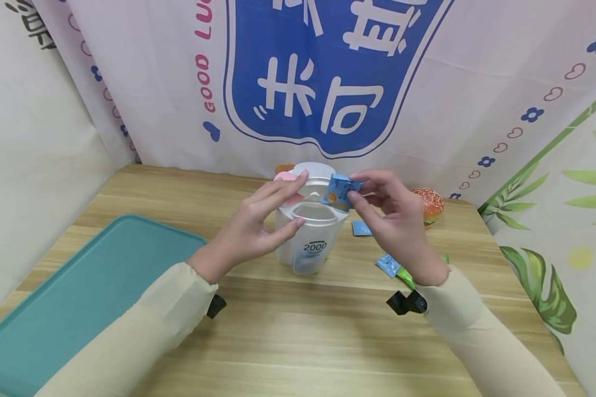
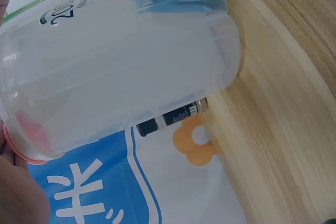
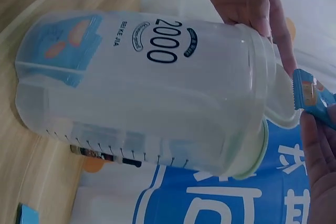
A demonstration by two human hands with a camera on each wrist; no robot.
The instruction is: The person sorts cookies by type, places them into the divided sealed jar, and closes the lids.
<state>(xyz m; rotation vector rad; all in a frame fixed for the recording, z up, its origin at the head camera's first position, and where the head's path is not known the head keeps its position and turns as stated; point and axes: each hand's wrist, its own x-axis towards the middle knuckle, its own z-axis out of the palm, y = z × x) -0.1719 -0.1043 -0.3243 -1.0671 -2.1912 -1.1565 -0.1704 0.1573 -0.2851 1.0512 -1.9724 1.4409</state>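
Observation:
A translucent plastic storage canister (image 1: 284, 245) marked 2000 stands upright on the table, one lid flap raised over an opening in its top. My left hand (image 1: 250, 223) lies at its rim, fingers stretched and spread across the top. Between thumb and fingers, my right hand (image 1: 394, 218) pinches a small blue snack packet (image 1: 336, 194), held over the right side of the canister's top. Through the canister's wall in the right wrist view, a blue packet (image 3: 65, 51) shows at the bottom. Part of the left hand is hidden behind the canister there.
Right of the canister lie blue packets (image 1: 388, 265) and a green packet (image 1: 405, 277). A toy hamburger (image 1: 429, 204) sits farther back. The teal tray (image 1: 94, 275) covers the table's left side. A small dark-labelled bottle (image 2: 178, 116) stands behind the canister, before the printed cloth (image 1: 149, 105).

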